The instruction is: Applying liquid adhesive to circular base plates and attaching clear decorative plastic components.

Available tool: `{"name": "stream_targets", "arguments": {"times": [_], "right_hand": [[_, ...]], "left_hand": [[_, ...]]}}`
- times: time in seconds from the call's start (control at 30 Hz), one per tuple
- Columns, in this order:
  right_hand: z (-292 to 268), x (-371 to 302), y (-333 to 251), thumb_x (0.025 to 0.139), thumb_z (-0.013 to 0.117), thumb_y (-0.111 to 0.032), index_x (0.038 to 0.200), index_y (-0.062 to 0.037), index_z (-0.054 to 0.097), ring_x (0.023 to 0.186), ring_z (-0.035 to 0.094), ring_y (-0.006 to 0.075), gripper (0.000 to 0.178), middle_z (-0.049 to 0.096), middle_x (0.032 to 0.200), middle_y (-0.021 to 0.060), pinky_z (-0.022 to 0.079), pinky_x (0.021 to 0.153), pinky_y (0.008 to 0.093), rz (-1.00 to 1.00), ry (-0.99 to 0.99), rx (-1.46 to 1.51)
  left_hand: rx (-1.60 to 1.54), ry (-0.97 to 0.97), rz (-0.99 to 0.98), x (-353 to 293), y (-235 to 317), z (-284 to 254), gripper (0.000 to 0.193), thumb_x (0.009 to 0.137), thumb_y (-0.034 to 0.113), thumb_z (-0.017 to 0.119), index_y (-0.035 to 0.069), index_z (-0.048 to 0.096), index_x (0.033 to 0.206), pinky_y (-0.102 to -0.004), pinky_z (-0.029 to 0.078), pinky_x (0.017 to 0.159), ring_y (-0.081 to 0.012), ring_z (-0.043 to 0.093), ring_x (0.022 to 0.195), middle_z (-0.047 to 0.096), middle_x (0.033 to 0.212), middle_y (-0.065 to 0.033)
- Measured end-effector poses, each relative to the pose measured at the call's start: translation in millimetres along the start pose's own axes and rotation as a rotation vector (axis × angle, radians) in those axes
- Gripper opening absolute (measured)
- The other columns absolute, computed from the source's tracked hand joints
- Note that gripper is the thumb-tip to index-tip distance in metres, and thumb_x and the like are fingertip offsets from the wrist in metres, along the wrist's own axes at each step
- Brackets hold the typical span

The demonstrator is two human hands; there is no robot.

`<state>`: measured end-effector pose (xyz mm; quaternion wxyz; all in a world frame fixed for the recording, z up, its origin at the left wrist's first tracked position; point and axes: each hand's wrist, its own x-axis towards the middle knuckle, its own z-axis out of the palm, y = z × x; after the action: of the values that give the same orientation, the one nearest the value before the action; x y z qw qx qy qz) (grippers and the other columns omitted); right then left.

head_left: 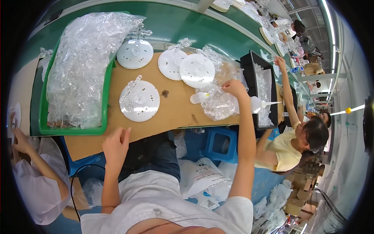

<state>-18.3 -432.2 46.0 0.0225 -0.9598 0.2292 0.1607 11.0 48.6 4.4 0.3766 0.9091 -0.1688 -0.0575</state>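
My left hand (116,145) hovers at the front edge of the cardboard-covered table, fingers loosely bent and apart, nothing visible in it. Nearest to it is a white round disc (139,108) with small slots, a clear plastic arm piece (134,87) lying on it. My right hand (236,89) reaches over a clear plastic bag (218,104) of transparent parts. Its fingers are pinched together at the bag; whatever they hold is too small to make out. Beside the bag lies a small white bottle (199,97) with a yellow tip. Another white squeeze bottle (257,104) with a long nozzle is by my right forearm.
A green tray (104,113) at left holds a big bag of clear parts. More white discs (135,54) (196,70) lie at the back. A black bin (277,105) of clear pieces stands at right. Co-workers sit on both sides; a blue stool (220,144) is below the table.
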Motion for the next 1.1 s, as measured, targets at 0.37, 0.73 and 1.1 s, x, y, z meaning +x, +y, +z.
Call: {"name": "stream_targets", "arguments": {"times": [0.37, 0.73, 1.1], "right_hand": [[-35, -52, -41, 0.08, 0.07, -0.012, 0.104, -0.0032, 0.067, 0.067, 0.056, 0.0044, 0.025, 0.061, 0.074, -0.0011, 0.045, 0.06, 0.0195, -0.064, 0.582, 0.756], [52, -103, -251, 0.076, 0.074, -0.016, 0.084, -0.0012, 0.063, 0.052, 0.06, 0.0135, 0.02, 0.061, 0.06, 0.0076, 0.047, 0.052, 0.0256, -0.173, 0.305, 0.943], [47, -89, -275, 0.076, 0.074, -0.019, 0.08, -0.0027, 0.057, 0.053, 0.062, 0.0182, 0.024, 0.062, 0.061, 0.0094, 0.048, 0.052, 0.0282, -0.357, 0.177, 0.606]], "left_hand": [[-0.166, 0.071, 0.049, -9, 1, -12, 0.011, 0.086, 0.012, 0.065, 0.001, 0.064, 0.089, -0.027, 0.036, 0.046, -0.0132, 0.047, 0.048, 0.058, 0.064, -0.0076], [-0.174, 0.241, 0.268, -12, 5, 16, 0.023, 0.077, 0.002, 0.067, 0.003, 0.064, 0.1, -0.0383, 0.048, 0.076, -0.0316, 0.058, 0.088, 0.06, 0.094, -0.0127], [-0.027, 0.197, 0.315, 1, -31, 32, 0.04, 0.08, 0.005, 0.064, 0.008, 0.06, 0.119, -0.04, 0.044, 0.091, -0.0329, 0.053, 0.111, 0.056, 0.118, -0.0137]]}}
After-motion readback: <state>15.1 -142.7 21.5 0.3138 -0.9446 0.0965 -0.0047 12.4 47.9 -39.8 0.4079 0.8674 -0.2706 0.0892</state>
